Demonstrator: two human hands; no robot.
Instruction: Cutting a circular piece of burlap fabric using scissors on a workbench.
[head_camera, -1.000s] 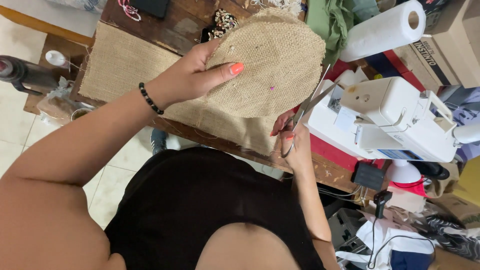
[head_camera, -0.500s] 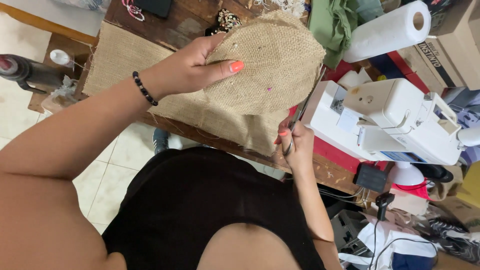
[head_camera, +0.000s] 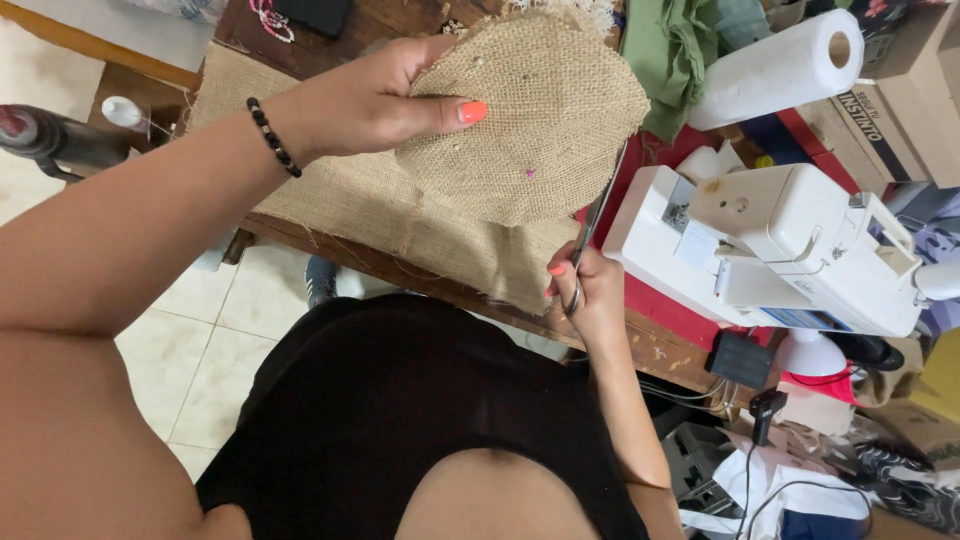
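Note:
My left hand (head_camera: 375, 100) pinches a rounded piece of tan burlap (head_camera: 540, 110) by its left side and holds it up over the table; a pink-headed pin (head_camera: 530, 173) is stuck in it. My right hand (head_camera: 590, 290) grips a pair of scissors (head_camera: 592, 225), their blades running up along the burlap's right edge. Under the raised piece, a bigger sheet of burlap (head_camera: 350, 195) lies flat, its frayed edge hanging over the table's front.
A white sewing machine (head_camera: 790, 245) stands on a red cloth at the right. A paper towel roll (head_camera: 775, 65) and green fabric (head_camera: 680, 50) lie behind it. Cardboard boxes, cables and bags crowd the far right. Tiled floor (head_camera: 200, 340) shows below left.
The scissor blades, spread a second ago, have come together and moved up along the burlap's right edge. My left hand has kept its hold and turned the piece slightly.

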